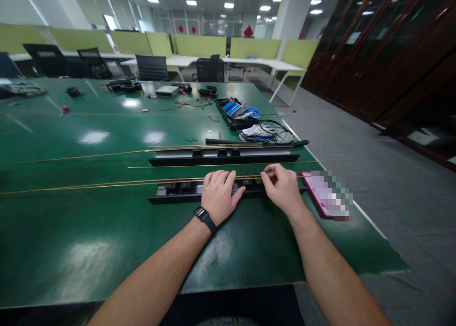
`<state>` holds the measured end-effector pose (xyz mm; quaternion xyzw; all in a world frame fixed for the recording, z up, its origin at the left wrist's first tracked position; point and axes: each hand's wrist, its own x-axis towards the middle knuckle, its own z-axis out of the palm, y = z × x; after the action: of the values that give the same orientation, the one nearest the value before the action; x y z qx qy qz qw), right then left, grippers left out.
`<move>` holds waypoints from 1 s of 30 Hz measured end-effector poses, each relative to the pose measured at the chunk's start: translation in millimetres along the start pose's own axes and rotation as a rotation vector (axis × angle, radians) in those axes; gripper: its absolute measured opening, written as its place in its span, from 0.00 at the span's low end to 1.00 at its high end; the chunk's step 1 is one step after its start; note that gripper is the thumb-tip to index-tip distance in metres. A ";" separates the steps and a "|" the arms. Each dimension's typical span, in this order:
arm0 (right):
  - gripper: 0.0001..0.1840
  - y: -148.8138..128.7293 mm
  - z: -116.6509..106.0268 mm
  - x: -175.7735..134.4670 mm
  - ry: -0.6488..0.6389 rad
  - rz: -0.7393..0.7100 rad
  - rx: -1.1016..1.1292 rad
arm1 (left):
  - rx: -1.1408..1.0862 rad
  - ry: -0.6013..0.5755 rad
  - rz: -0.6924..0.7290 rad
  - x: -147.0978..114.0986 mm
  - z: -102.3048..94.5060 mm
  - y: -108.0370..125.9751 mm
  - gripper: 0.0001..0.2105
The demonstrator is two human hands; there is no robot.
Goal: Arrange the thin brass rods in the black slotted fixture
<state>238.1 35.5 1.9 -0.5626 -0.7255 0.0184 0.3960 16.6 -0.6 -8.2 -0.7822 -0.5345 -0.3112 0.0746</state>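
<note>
A black rail with a silvery inner channel [162,191] and several dark blocks lies across the table in front of me. Thin gold-coloured rods [117,184] run along its top and stretch far out to the left. My left hand [219,193] rests over the rail's middle, fingers laid across the rods and thumb apart. At the rail's right part, my right hand [283,186] is closed in a pinch on a thin gold-coloured rod; its fingertips partly hide the grip. A second black rail [224,161], with more rods on it, lies just beyond, and a single rod [171,167] lies between the two rails.
Right of my right hand lies a red-edged, partly blurred flat object [322,195], near the table edge. Farther back are a black tray [237,121] with blue packets, gloves [258,132] and a black cable [285,131]. A white box [167,91] and several small parts lie on the far green table [117,126].
</note>
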 end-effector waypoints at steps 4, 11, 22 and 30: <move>0.06 2.6 2.5 -0.2 -0.007 -0.005 0.001 | 0.000 0.000 -0.003 0.3 -0.8 0.5 0.21; 0.06 1.3 1.3 0.4 -0.017 -0.003 -0.002 | 0.007 -0.001 0.001 0.8 -2.0 1.9 0.21; 0.05 -1.2 -2.2 1.6 -0.014 0.024 0.004 | 0.003 -0.015 0.001 0.9 -0.6 0.3 0.21; 0.05 2.6 0.2 2.2 -0.009 0.022 0.014 | 0.002 -0.020 0.004 1.6 -0.6 -0.8 0.21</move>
<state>240.0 38.3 1.8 -0.5677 -0.7208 0.0301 0.3966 16.0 0.8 -6.9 -0.7862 -0.5342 -0.3025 0.0707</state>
